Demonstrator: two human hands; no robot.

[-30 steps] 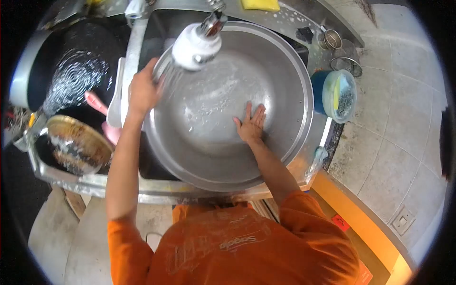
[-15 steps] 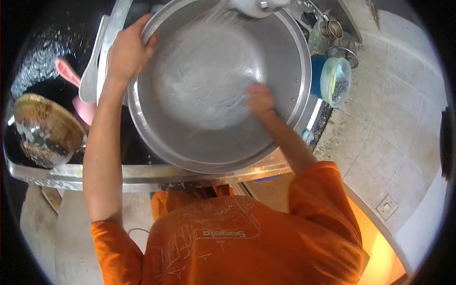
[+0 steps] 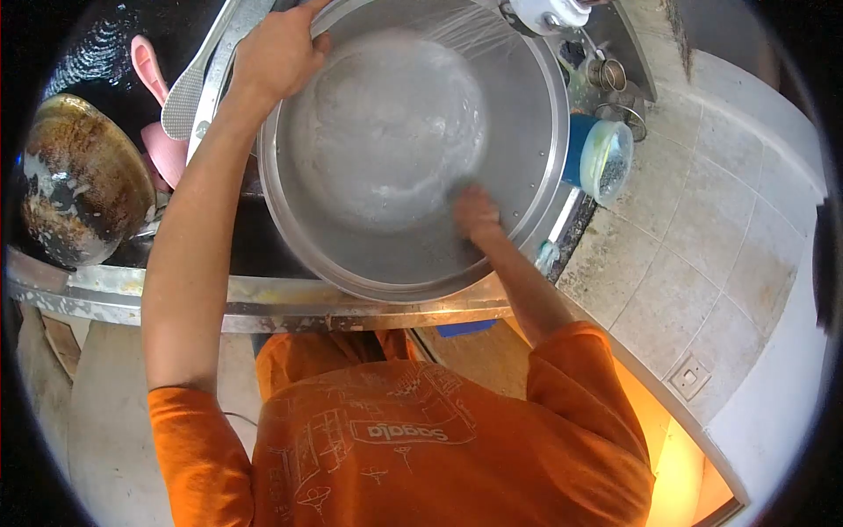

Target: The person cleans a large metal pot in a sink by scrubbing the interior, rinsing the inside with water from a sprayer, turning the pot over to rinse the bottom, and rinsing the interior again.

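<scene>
A large, round metal pot (image 3: 518,114) with a wide rim lies open toward me at the sink, its bottom wet. My left hand (image 3: 274,60) grips the rim at the far left, thumb on the inner side. Inside the pot, my right hand (image 3: 479,213) is against the lower right part of the wall. Motion smears its fingers, so whether it holds anything is unclear. A fan of water (image 3: 470,31) sprays into the pot from beside a white fixture (image 3: 549,12) at the top.
On the left are a scorched pan (image 3: 83,180), a pink-handled utensil (image 3: 149,68) and a pale ladle-like paddle (image 3: 184,101). A blue tub (image 3: 606,162) and small wire strainers (image 3: 608,75) stand right of the pot. The sink's metal edge (image 3: 263,303) runs along the front.
My right hand has moved down toward the near side of the pot. The white fixture and spray now appear farther right, and the whole view has shifted slightly.
</scene>
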